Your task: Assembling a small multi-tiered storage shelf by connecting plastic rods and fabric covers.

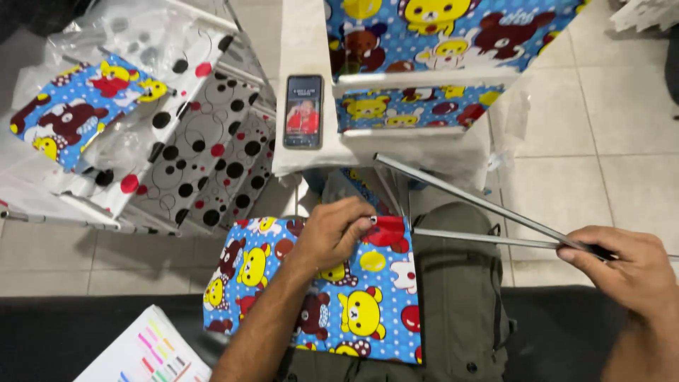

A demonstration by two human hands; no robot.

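Right hand grip: pinched shut on the ends of two thin metal rods, which run up-left toward the white surface. Left hand grip: fingers curled on the top edge of the blue bear-print fabric panel, pinning it on the lap.

Status, judging from the layout: mid-assembly. The far ends of the rods sit at the panel's upper edge, by the left fingertips; can't tell if they're in a sleeve.

Looks done: a finished-looking blue bear-print piece on white rails on the surface, and polka-dot panels with another bear panel on a frame to the left, part under clear plastic.

Left: lap panel not yet framed.

Phone is lying on the surface, screen lit. Printed sheet at lower left.
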